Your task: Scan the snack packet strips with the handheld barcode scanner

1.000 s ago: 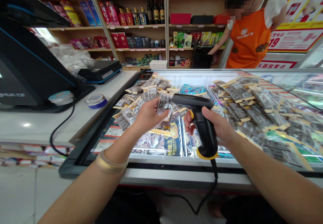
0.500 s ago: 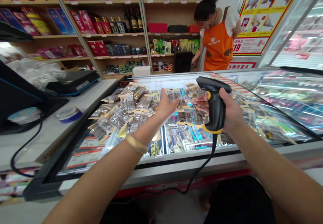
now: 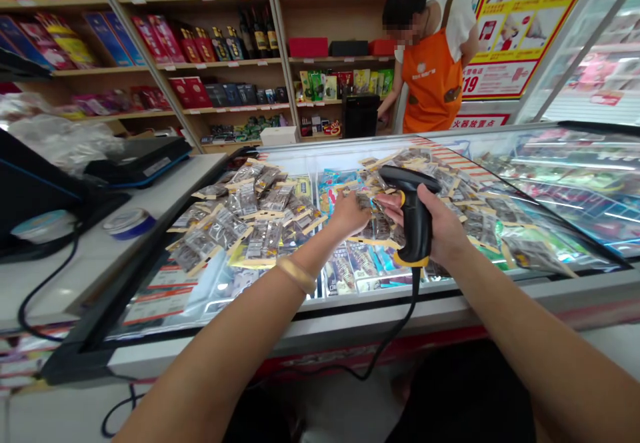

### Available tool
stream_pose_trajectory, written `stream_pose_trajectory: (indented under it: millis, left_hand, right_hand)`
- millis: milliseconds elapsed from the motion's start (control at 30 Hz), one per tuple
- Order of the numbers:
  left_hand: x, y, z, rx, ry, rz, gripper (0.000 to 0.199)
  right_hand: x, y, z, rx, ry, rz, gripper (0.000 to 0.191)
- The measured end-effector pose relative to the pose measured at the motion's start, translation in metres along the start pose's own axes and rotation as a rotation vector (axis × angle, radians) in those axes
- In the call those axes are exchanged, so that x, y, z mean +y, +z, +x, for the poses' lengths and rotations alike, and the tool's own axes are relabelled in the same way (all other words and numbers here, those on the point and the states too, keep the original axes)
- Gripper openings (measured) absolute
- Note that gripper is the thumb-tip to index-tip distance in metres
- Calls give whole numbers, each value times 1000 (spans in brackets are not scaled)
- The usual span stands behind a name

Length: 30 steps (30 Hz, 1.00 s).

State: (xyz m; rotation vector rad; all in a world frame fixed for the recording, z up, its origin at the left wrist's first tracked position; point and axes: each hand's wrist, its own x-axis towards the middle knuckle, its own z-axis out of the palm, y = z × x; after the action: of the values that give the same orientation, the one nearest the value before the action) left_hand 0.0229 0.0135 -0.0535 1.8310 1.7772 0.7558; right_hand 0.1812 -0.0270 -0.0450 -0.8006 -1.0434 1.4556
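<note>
My right hand (image 3: 443, 230) is wrapped around the handle of a black and yellow barcode scanner (image 3: 417, 220), whose head tilts over the freezer. Its fingertips reach out to the left past the scanner. Close by on that side, my left hand (image 3: 350, 215) has its fingers curled on a clear snack packet (image 3: 367, 201) with brownish contents; the fingertips are partly hidden. Many similar packets with tan top strips lie in heaps to the left (image 3: 245, 196) and right (image 3: 480, 223) on the glass lid. A gold bangle circles my left wrist.
The glass-topped freezer (image 3: 280, 330) spans the front, with coloured packs beneath its lid. A scanner cable (image 3: 400, 326) hangs over its front edge. At left, a counter (image 3: 100, 256) holds a tape roll (image 3: 129, 223) and black equipment. Across the freezer stands a person in an orange apron (image 3: 433, 83).
My left hand has moved slightly right and down, its fingers going from stretched out to curled on a packet. The scanner in my right hand has shifted a little left.
</note>
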Motion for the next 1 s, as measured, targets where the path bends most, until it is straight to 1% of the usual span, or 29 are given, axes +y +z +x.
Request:
stream_pose_trajectory:
  millis: [100, 167, 200, 267, 333, 400, 467, 500, 567, 700, 733, 833, 933, 967, 1000]
  left_hand:
    - [-6, -20, -11, 79, 119, -29, 57]
    - [-16, -42, -18, 165, 200, -18, 56]
    - [-22, -56, -21, 205, 210, -9, 54]
    - [-39, -86, -25, 256, 167, 3, 53]
    - [-58, -118, -29, 248, 78, 13, 50]
    - [-77, -145, -33, 275, 0, 129, 44]
    - [-95, -164, -39, 259, -43, 244, 40]
    - [-102, -169, -42, 239, -48, 286, 40]
    - [-115, -171, -50, 188, -49, 340, 45]
    - [-129, -157, -63, 147, -129, 401, 66]
    - [-131, -152, -65, 154, -132, 406, 69]
    - [-135, -142, -69, 174, -81, 390, 73]
    - [-135, -139, -71, 167, -93, 295, 79]
    - [-135, -139, -71, 164, -108, 244, 78]
    - [-133, -140, -71, 158, -111, 186, 73]
  right_hand:
    - [-4, 5, -1, -40, -24, -28, 42]
    - [-6, 13, -1, -60, -36, -30, 42]
    - [-6, 20, 0, -70, -39, -24, 42]
    - [-7, 36, 4, -106, -30, -10, 41]
    - [-4, 56, 10, -165, 1, -4, 41]
    - [4, 77, 15, -237, 61, -10, 45]
    - [15, 96, 19, -312, 144, -24, 49]
    - [23, 102, 20, -346, 183, -32, 51]
    - [38, 110, 19, -397, 246, -48, 53]
    - [60, 107, 14, -439, 318, -101, 54]
    - [62, 105, 12, -439, 322, -115, 54]
    - [63, 101, 10, -437, 316, -129, 54]
    - [61, 101, 10, -442, 314, -135, 54]
    - [61, 101, 9, -441, 312, -137, 53]
    - [61, 101, 9, -440, 308, -138, 53]
